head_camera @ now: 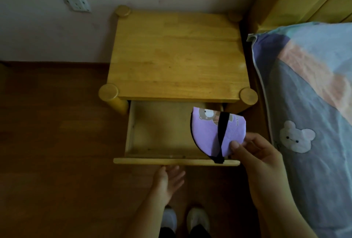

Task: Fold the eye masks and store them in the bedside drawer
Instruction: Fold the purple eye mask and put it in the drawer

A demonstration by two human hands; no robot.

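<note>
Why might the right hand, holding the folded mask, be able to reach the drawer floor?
Probably yes: the drawer is pulled open and looks bare inside, the right hand holds the purple eye mask just above it, and the left hand stays outside the front panel.

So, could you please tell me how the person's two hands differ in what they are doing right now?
The right hand pinches a folded purple eye mask with a black strap; the left hand holds nothing, fingers spread. The right hand sits above the open pale wooden drawer; the left hand is at the drawer's front panel, below its edge, and contact is unclear. Both are bare and reach towards the drawer.
</note>
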